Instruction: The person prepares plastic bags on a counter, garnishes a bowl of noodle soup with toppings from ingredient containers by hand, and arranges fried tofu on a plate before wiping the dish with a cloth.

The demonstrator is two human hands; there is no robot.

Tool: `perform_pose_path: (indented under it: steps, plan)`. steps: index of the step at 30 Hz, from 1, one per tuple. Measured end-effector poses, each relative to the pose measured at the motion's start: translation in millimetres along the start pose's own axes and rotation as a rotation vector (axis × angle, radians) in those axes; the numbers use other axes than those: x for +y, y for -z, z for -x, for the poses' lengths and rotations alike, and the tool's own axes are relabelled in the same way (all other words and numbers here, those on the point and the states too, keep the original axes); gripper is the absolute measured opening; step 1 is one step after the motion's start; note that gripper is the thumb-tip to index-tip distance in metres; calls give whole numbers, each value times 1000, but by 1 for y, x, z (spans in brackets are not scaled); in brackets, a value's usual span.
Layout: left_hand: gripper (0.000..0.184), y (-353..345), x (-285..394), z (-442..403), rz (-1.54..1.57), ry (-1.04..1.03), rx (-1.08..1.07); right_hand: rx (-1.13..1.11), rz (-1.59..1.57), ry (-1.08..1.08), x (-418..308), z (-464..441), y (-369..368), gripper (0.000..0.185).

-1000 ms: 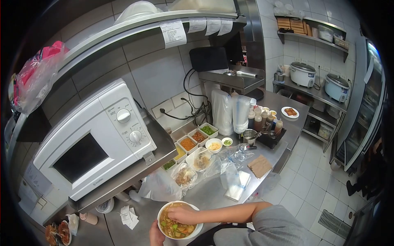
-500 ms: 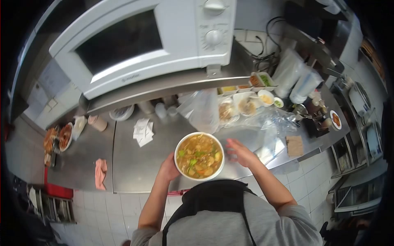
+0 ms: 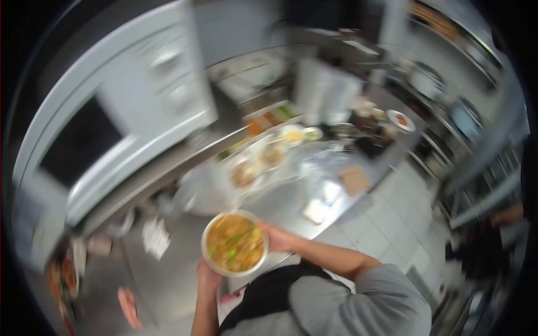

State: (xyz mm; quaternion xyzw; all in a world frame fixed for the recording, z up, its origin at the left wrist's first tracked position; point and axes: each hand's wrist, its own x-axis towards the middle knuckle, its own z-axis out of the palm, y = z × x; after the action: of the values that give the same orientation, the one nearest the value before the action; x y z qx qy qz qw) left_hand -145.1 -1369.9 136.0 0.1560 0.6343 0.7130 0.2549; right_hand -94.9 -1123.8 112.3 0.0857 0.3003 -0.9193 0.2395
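Observation:
A round white bowl (image 3: 205,255) filled with brothy food, with green and orange pieces in it, is held over the front of the steel counter. My left hand (image 3: 209,275) grips its lower left side. On the right side of the rim is my right hand (image 3: 276,237), its fingers partly hidden by the bowl. Just behind the bowl lie a clear plastic bag (image 3: 206,189) and a bagged dish of food (image 3: 243,175). White paper slips (image 3: 156,237) rest on the counter to the left. The view is blurred by motion.
A white microwave (image 3: 140,101) stands on a shelf at the left. Small food containers (image 3: 263,123), bottles (image 3: 386,132) and a brown napkin (image 3: 355,180) are on the counter. A pink cloth (image 3: 129,307) lies at front left. At the right edge a person (image 3: 476,249) is partly visible.
My right hand came out of the food, moved off to the right of the bowl, and now holds the bowl's right side. The head view swung left, then back right.

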Motion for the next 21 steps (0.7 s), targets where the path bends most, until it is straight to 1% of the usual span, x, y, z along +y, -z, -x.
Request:
perform_pose_path:
  steps: [1, 2, 3, 4, 6, 7, 9, 12, 13, 16, 19, 21]
  plan:
    - [42, 1, -6, -6, 562, 111, 20, -48, -28, 25, 5, -7, 8, 66]
    - [50, 2, -6, -6, 724, 191, -11, -81, -105, 61, 12, -15, 19, 65]
    - [48, 1, -6, -9, 641, 179, -66, -98, -160, 38, 9, -12, 12, 65]
    - [46, -9, 8, -8, 656, 235, -98, -145, -178, 62, 14, -19, 20, 64]
    - [53, -10, 14, -2, -61, 179, -85, -116, -136, 135, 22, -21, 27, 60]
    - [53, -18, 25, 1, -219, 184, -56, -84, -152, 146, 25, -22, 30, 59]
    - [53, -42, 38, 2, -211, 222, -27, -50, -184, 121, 27, -23, 31, 56]
    - [53, -70, 52, 1, -73, 288, -19, -8, -178, 147, 20, 16, 9, 55]
    - [53, -76, 56, 1, -47, 305, -21, 81, -126, 156, 22, 18, 15, 55]
    - [53, -102, 65, 4, -14, 332, -33, 152, -107, 158, 14, 51, 12, 55]
    - [53, -133, 72, 11, 9, 351, -50, 181, -103, 206, 2, 96, 11, 56]
    - [53, -160, 79, 17, 23, 361, -69, 172, -52, 316, -7, 133, 12, 57]
